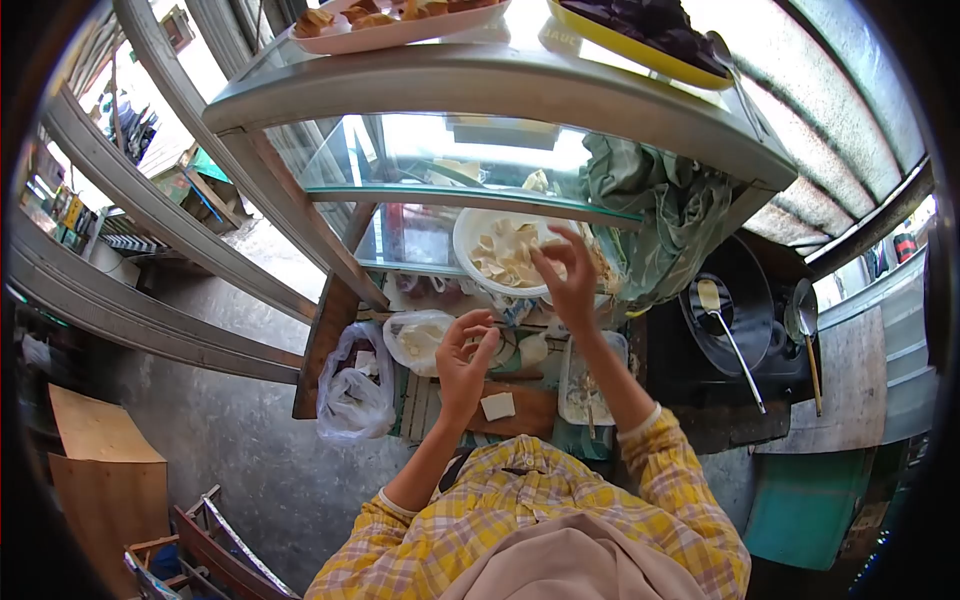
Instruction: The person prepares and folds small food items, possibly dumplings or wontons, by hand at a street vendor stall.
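My right hand (568,278) hovers at the right side of a white bowl (462,250) full of folded pale dough pieces (505,252). Its fingers are bent and apart, and I see nothing held. Lower and to the left, my left hand (466,362) is raised with loosely curled fingers, nothing visible in it. It is beside a clear plastic bag with pale contents (415,340). Below the hands, a small white square stack (497,405) lies on a wooden board (535,412). Right of the board is a clear rectangular tub (590,400) with pale contents and a utensil.
A glass-shelved display case (480,80) rises ahead, with a pink tray (400,28) and a yellow tray (640,45) on top. Green cloth (665,210) hangs at its right. A black wok (725,310) with a spatula (730,345) stands right. A plastic bag (355,400) is left.
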Demonstrator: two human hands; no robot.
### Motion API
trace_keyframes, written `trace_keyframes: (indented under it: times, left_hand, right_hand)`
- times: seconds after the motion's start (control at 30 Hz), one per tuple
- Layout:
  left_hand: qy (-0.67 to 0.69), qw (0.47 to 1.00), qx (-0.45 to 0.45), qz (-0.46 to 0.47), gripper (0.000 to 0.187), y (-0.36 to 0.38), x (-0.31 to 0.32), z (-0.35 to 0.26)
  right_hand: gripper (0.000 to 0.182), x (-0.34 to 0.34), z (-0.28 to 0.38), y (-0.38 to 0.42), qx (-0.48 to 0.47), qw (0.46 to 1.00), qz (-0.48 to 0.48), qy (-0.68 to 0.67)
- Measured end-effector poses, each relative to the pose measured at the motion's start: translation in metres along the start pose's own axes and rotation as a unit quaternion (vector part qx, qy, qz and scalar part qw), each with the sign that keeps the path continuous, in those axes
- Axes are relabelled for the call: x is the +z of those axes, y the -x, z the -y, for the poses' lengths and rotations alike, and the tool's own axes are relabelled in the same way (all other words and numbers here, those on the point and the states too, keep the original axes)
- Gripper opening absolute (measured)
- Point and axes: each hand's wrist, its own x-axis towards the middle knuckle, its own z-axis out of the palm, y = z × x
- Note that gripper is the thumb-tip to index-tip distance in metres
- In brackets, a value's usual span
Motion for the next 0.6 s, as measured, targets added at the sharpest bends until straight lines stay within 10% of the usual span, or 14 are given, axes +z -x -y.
trace_keyframes:
  times: [0.4,0.6]
  left_hand:
    - [-0.071,0.996,-0.04,-0.02,0.013,0.027,-0.04,0.045]
    - [-0.252,0.966,-0.035,0.036,0.014,0.03,-0.059,0.082]
  right_hand:
    - [0.02,0.028,-0.06,-0.063,0.01,0.964,0.182,0.192]
    - [0.034,-0.013,0.003,-0.022,-0.093,0.975,0.098,0.177]
